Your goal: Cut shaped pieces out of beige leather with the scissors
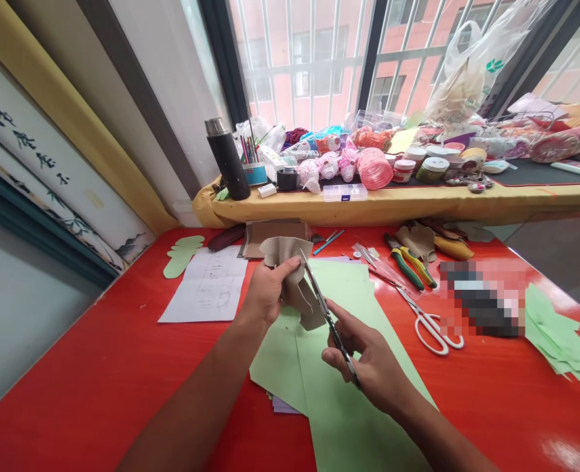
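My left hand [266, 288] pinches a grey-beige piece of leather-like material [286, 250] with a wavy, lobed outline, held above the table. A strip of the same material [306, 305] hangs below the thumb. In my right hand [363, 351] is a pair of dark-handled scissors [322, 303], the fingers around its handles. The blades point up and away, their tips at the right edge of the piece. Whether the blades are parted cannot be made out. Under both hands lies a large sheet of light green paper [349, 406].
White-handled scissors [432, 331], pliers [408, 262] and green paper scraps [560, 334] lie to the right on the red table [98, 393]. To the left are a drawn-on white sheet [204, 288] and a green cutout [184, 255]. A black thermos [228, 160] stands on the cluttered sill.
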Available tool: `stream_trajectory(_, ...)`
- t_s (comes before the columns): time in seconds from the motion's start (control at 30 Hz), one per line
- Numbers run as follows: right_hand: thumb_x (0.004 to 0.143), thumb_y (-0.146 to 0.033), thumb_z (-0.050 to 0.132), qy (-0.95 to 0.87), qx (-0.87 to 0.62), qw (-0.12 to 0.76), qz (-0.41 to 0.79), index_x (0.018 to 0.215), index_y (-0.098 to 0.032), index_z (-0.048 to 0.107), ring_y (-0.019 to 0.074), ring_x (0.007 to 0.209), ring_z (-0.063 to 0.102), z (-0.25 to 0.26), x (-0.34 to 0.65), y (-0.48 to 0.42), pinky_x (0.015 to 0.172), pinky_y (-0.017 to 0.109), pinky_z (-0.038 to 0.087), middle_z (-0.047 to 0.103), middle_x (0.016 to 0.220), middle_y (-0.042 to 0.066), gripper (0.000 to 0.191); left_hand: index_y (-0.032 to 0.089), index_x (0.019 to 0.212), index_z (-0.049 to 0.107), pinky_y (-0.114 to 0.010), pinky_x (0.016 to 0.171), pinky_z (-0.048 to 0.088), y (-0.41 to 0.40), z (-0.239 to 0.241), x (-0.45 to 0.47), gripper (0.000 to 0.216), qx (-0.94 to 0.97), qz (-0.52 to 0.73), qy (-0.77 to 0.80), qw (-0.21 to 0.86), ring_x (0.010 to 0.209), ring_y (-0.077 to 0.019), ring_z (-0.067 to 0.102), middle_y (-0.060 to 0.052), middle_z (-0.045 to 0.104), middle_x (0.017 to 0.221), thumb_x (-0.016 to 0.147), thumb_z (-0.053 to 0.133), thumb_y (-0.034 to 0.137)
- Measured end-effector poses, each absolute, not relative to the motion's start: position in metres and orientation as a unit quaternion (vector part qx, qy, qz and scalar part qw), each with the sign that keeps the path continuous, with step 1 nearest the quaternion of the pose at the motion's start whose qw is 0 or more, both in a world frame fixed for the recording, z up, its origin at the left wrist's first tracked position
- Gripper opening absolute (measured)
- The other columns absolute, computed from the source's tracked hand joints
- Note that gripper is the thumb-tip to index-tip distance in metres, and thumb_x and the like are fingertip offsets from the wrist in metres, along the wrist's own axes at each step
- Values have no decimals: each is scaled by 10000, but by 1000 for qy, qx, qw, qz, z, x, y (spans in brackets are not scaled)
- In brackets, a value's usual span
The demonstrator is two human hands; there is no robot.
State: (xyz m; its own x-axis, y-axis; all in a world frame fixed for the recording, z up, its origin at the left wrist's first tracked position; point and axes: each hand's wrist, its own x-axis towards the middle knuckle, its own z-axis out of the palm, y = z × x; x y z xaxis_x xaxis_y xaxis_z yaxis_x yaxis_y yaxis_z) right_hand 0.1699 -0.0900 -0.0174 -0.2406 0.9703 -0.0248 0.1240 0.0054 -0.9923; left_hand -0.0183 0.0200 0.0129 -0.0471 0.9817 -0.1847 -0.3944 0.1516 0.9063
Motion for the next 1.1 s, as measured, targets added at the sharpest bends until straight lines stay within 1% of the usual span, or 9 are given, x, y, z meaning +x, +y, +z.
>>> stream_trajectory(0.1, 938, -633, 777, -582, -471, 406, 524, 1682, -127, 501, 183, 628, 445, -17, 170, -90, 644, 337, 431, 484, 691, -64, 941, 180, 949, 788, -306, 741, 581, 18, 13, -15, 404, 324, 556, 446, 622, 768, -187, 725, -47, 796, 889, 647, 999, 347)
stream_trajectory(0.23, 938, -645, 774, -578, -468, 415, 524, 1672, -124, 517, 176, 614, 418, -17, 170, -90, 622, 326, 408, 451, 674, -74, 937, 156, 938, 800, -309, 727, 578, 16, 11, -12, 426, 317, 538, 449, 639, 763, -191, 723, -58, 795, 876, 642, 1006, 382)
stream_trajectory(0.47, 931, -623, 798, -568, -464, 423, 532, 1677, -105, 508, 179, 629, 433, -19, 170, -91, 641, 336, 423, 478, 678, -66, 953, 160, 948, 792, -308, 729, 578, 16, 14, -11, 470, 313, 560, 441, 627, 764, -182, 719, -45, 793, 882, 609, 1030, 382)
stream_trajectory(0.63, 900, -645, 829, -558, -470, 438, 525, 1643, -132, 566, 171, 615, 406, -22, 168, -93, 615, 329, 402, 437, 657, -73, 940, 162, 931, 785, -303, 713, 569, 14, 15, -7, 478, 308, 565, 439, 627, 739, -176, 710, -29, 778, 843, 582, 1036, 371)
stream_trajectory(0.73, 900, -651, 832, -546, -467, 451, 530, 1623, -137, 590, 160, 591, 377, -25, 168, -94, 581, 319, 361, 417, 648, -75, 920, 168, 920, 783, -290, 713, 569, 12, 14, -4, 452, 292, 569, 430, 638, 734, -163, 705, -16, 773, 835, 595, 1030, 362)
stream_trajectory(0.87, 928, -606, 822, -539, -463, 453, 538, 1626, -110, 576, 148, 586, 335, -28, 167, -94, 566, 312, 302, 379, 659, -80, 891, 169, 933, 789, -278, 720, 573, 10, 13, -1, 444, 275, 575, 423, 644, 743, -153, 704, -9, 776, 847, 599, 1026, 341)
stream_trajectory(1.1, 1005, -485, 748, -544, -464, 453, 532, 1638, -66, 547, 138, 586, 296, -29, 164, -95, 550, 307, 269, 335, 684, -85, 785, 168, 948, 799, -275, 757, 583, 10, 9, 0, 405, 273, 583, 406, 649, 769, -150, 711, -13, 784, 869, 641, 1010, 329)
